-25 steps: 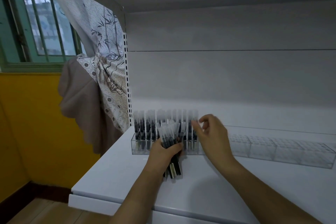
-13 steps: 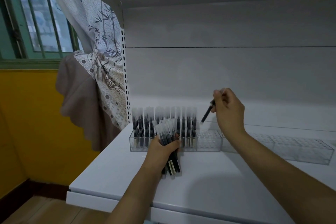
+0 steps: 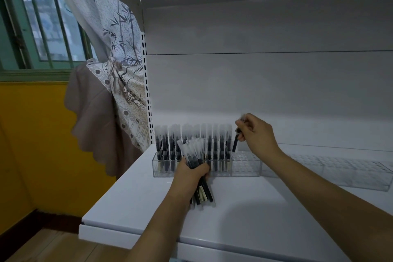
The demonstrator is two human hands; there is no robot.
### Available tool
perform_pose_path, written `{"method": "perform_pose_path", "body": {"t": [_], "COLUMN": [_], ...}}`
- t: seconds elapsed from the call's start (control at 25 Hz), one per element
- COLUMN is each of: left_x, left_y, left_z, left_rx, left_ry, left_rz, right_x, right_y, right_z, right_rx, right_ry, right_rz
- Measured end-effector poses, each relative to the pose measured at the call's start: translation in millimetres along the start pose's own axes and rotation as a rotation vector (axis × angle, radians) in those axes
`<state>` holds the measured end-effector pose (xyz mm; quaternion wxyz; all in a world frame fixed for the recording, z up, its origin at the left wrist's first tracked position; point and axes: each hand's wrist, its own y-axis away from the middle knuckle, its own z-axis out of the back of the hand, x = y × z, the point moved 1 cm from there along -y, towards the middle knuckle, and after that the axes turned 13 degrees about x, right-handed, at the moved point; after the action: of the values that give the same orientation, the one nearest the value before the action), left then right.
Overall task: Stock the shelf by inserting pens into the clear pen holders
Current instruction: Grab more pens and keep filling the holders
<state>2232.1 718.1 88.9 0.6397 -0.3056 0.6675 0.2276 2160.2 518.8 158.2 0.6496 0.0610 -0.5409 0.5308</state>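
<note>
A clear pen holder (image 3: 246,166) stands on the white shelf (image 3: 244,215), its left part filled with several upright black pens (image 3: 214,144) with frosted caps. My left hand (image 3: 191,173) grips a bundle of pens (image 3: 194,153) just in front of the holder. My right hand (image 3: 258,133) pinches a single pen (image 3: 235,143), held nearly upright with its lower tip just above the holder's empty cells at the right end of the filled rows.
A second, long clear holder (image 3: 340,171) with no pens lies to the right on the shelf. A patterned cloth (image 3: 119,66) and a beige cloth (image 3: 93,117) hang off the shelf's left upright. Window and yellow wall at left.
My right hand took one pen from the bundle, lifted it up to the right, and has now lowered it and turned it upright over the holder's empty cells. The left hand stayed put.
</note>
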Motion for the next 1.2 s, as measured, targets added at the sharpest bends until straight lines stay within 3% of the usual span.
{"method": "perform_pose_path", "body": {"t": [0.16,0.24,0.36,0.4,0.56,0.76,0.84,1.04,1.2], "left_x": [-1,-2,-6,-7,-14,-20,-18,-10,-6], "left_y": [1,3,6,7,12,16,15,12,8], "left_z": [-1,-1,-3,-4,-10,-13,-13,-7,-4], "left_rx": [0.011,0.018,0.02,0.021,0.065,0.081,0.065,0.027,0.02], "left_ry": [-0.021,-0.004,-0.01,-0.017,-0.036,-0.033,-0.055,-0.021,0.003], "left_rz": [-0.014,-0.018,-0.04,-0.057,-0.128,-0.138,-0.093,0.028,-0.001], "right_x": [-17,-23,-4,8,41,40,44,56,29], "right_y": [4,12,42,53,70,53,51,26,21], "right_z": [-14,-19,-23,-28,-65,-64,-54,6,8], "right_rx": [0.237,0.22,-0.081,-0.108,0.201,0.224,0.155,-0.361,-0.223], "right_ry": [0.31,0.432,0.345,0.28,0.118,0.112,0.109,-0.203,-0.059], "right_rz": [-0.116,-0.159,-0.073,-0.027,-0.052,-0.066,-0.048,0.073,0.044]}}
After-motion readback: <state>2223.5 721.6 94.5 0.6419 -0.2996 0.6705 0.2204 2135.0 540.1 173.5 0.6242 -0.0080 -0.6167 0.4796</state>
